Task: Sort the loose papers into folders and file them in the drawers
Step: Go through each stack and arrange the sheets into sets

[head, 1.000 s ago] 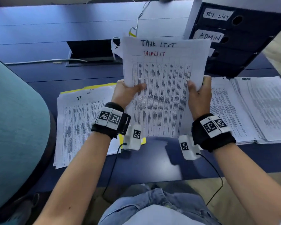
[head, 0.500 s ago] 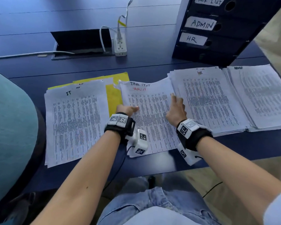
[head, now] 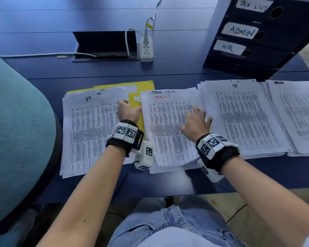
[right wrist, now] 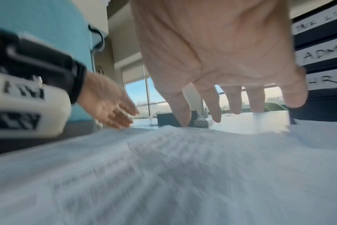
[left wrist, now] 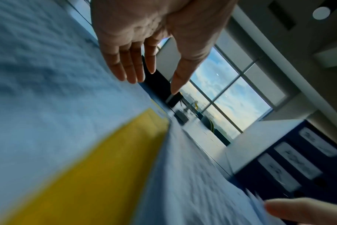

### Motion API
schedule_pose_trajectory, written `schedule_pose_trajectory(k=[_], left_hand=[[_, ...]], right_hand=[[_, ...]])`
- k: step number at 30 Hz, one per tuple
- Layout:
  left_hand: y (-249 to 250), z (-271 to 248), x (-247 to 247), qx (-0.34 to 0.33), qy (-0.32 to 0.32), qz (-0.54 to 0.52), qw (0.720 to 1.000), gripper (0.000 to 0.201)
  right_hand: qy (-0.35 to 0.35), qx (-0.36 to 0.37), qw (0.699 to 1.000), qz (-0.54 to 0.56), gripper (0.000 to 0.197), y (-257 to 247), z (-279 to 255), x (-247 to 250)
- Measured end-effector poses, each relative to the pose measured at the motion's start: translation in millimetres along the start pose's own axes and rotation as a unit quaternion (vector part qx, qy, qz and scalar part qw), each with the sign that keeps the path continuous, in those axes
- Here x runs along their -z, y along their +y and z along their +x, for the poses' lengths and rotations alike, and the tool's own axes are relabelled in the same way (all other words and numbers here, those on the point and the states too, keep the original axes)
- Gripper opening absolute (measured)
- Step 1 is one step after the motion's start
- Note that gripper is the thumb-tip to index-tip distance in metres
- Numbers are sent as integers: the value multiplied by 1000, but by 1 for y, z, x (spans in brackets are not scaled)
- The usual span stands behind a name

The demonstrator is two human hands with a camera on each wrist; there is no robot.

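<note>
Several paper stacks lie side by side on the blue desk (head: 168, 72). The "TASK LIST" stack (head: 166, 139) lies in the middle, the "IT" stack (head: 89, 132) on yellow folders (head: 141, 90) to its left, the "HR" stack (head: 243, 118) to its right. My left hand (head: 128, 109) hovers with straight fingers over the right edge of the IT stack (left wrist: 38, 99) beside the yellow folder (left wrist: 87, 167). My right hand (head: 196, 120) is spread over the TASK LIST stack (right wrist: 164, 175), fingers extended, holding nothing. A dark drawer unit (head: 268, 36) labelled TASK LIST, ADMIN, HR stands at the back right.
A further paper stack (head: 296, 114) lies at the far right. A white power strip (head: 146, 49) with cables sits by a desk hatch (head: 105, 45) behind the papers. A teal chair back (head: 16, 131) rises on the left. The desk's front edge runs just below the stacks.
One second ago both hands held the TASK LIST stack upright; it now lies flat on the desk. Both hands have let go, and the left hand has shifted left toward the IT stack.
</note>
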State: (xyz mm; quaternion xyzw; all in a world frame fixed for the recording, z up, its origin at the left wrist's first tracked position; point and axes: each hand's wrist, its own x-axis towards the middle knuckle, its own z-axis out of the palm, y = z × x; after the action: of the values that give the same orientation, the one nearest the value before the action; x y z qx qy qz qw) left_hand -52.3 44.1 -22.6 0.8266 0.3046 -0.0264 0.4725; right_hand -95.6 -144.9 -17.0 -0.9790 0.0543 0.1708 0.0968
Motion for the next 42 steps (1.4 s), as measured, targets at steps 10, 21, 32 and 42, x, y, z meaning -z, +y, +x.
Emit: schedule_pose_trajectory(k=[10,21,32,42], left_hand=[[-56,59,103,158,54,179,970,105],[-58,66,101,217,26,260,940,123],[-63,74,124,183,11,98,978,137],[22,44,175,-249,110,-332,903,20]], right_hand=[[-158,167,961,153,45,-127,-6,4],[-221,-39,917,330,45,-165,17,-27],[-154,70,835,523,41,-166,5,-21],[114,240,745,612,36,-140,4,80]])
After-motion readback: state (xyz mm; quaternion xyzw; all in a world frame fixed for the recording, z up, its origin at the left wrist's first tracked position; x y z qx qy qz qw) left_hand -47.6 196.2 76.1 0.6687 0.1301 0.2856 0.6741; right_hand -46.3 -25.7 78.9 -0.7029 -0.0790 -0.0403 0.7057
